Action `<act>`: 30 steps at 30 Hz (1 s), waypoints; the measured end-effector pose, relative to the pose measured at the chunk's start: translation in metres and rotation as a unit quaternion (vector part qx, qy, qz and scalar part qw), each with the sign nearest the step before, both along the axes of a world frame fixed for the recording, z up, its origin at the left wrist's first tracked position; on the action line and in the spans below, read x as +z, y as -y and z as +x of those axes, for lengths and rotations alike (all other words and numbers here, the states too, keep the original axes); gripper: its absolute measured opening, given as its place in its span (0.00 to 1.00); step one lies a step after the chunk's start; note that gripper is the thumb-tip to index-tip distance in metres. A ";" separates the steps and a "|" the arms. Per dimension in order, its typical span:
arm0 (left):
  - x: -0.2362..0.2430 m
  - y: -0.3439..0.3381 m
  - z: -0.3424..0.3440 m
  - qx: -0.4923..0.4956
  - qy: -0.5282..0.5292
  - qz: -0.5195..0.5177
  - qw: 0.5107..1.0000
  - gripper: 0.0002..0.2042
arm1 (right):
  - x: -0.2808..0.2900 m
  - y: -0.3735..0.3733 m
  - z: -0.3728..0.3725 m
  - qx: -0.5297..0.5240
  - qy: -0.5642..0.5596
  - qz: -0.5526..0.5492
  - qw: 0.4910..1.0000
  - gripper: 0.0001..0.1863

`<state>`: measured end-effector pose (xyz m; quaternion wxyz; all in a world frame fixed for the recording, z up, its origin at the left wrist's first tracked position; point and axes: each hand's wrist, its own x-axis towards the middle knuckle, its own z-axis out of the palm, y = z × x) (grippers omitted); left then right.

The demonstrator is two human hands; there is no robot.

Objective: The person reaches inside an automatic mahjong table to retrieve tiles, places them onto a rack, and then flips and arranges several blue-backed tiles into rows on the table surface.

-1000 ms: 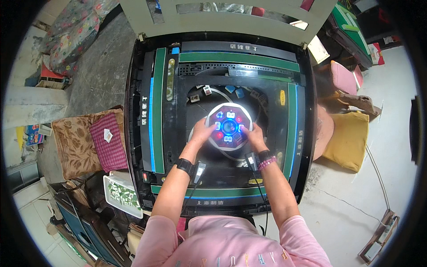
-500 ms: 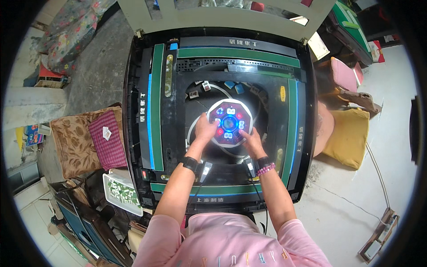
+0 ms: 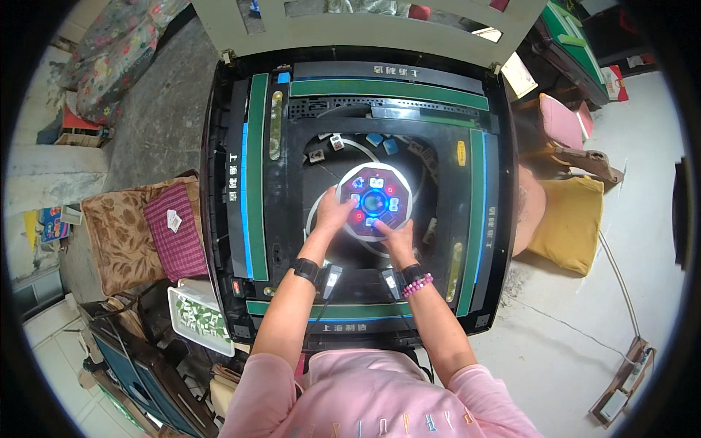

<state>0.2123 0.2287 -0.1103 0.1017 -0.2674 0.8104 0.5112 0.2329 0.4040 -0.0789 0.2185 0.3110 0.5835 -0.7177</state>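
Overhead: we look down on an opened automatic mahjong table, its playing top off and the dark inner works showing.
Left hand: we rest it on the left edge of the round control panel, fingers spread and curved against the rim — pressed to it, not wrapped around it.
Right hand: we set it on the panel's lower right edge, fingers bent onto the face; whether they pinch the rim we cannot tell.
Control panel: an octagonal disc with red and blue lit buttons and a blue centre, held between our two hands over the middle well of the table.
Beyond the hands: loose mahjong tiles, some blue-backed, lie along the curved track just past the panel.
Wrists: a black band on the left, a pink bead bracelet on the right.
Left of the hands: a cushioned chair with a striped magenta cushion — well apart from the panel.
Right of the hands: a yellow cushion on the floor beside the table.
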 end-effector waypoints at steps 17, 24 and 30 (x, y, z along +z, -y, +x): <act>-0.003 -0.002 0.002 0.022 -0.005 0.027 0.999 0.20 | -0.012 0.003 0.002 0.022 -0.029 0.180 0.983 0.35; 0.004 -0.013 -0.001 0.026 0.023 -0.053 0.998 0.21 | -0.015 0.004 0.005 0.031 -0.046 0.214 0.975 0.36; -0.001 -0.008 0.001 0.018 0.026 -0.031 0.999 0.21 | -0.019 0.006 0.007 0.024 -0.059 0.214 0.975 0.33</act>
